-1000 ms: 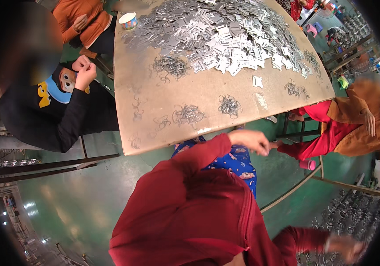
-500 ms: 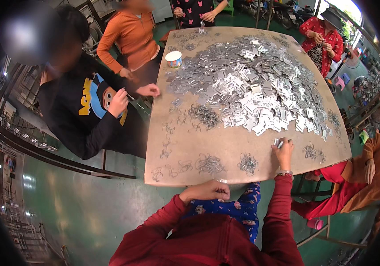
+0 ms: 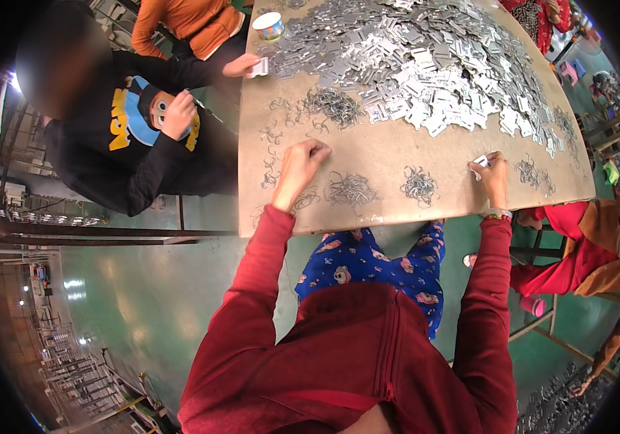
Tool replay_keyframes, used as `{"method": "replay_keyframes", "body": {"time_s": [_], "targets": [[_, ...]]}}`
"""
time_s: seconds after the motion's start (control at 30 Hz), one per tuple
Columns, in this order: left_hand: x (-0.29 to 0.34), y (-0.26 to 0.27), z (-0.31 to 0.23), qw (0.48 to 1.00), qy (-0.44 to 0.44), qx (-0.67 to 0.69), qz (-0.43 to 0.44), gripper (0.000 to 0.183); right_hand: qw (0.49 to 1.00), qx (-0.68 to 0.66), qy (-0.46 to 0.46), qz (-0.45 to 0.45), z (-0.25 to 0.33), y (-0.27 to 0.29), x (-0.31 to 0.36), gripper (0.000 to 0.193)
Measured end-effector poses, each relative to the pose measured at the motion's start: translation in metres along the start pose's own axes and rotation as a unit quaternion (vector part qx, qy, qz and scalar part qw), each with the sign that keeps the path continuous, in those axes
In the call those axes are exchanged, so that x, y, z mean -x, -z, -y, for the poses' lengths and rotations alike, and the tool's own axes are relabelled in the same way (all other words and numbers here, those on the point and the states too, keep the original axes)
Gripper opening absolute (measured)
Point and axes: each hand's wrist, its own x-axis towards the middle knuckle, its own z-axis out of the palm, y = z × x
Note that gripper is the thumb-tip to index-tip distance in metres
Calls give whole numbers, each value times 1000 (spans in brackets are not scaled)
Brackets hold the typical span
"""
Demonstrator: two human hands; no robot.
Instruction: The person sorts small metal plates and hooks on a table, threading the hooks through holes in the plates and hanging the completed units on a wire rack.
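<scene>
My right hand (image 3: pixel 494 176) is closed on a small flat metal plate (image 3: pixel 478 165), just above the table near its front right. My left hand (image 3: pixel 301 168) reaches over the table's left part, fingers curled with the tips together; whatever they may hold is too small to make out. Around it lie piles of thin bent wire pieces: one pile (image 3: pixel 351 189) is to its right, another (image 3: pixel 335 106) farther off. A further wire pile (image 3: pixel 419 186) sits between my hands. Beyond them spreads a large heap of silvery metal plates (image 3: pixel 426 79).
The brown-topped table (image 3: pixel 375 152) ends in front of my lap. On its far left stands a round tub (image 3: pixel 268 26). A co-worker in a black top (image 3: pixel 86 145) is at the left side, holding a metal plate (image 3: pixel 258 68). A person in orange-brown (image 3: pixel 610 239) sits at the right.
My left hand has moved from the front edge out over the table to the left. The right hand keeps its plate. The view has tilted down; the co-worker's hand at left now holds a plate.
</scene>
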Motion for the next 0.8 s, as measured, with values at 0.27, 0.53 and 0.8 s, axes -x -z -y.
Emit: {"method": "replay_keyframes", "body": {"time_s": [0.27, 0.53, 0.8], "targets": [[-69, -57, 41, 986, -35, -131, -94, 26, 902, -430, -34, 28, 35, 13, 88, 26], [-93, -31, 10, 996, -41, -25, -69, 17, 768, -629, -108, 56, 80, 62, 120, 19], [-102, -20, 32, 933, -103, -335, -76, 7, 758, -624, -143, 126, 87, 36, 142, 10]]}}
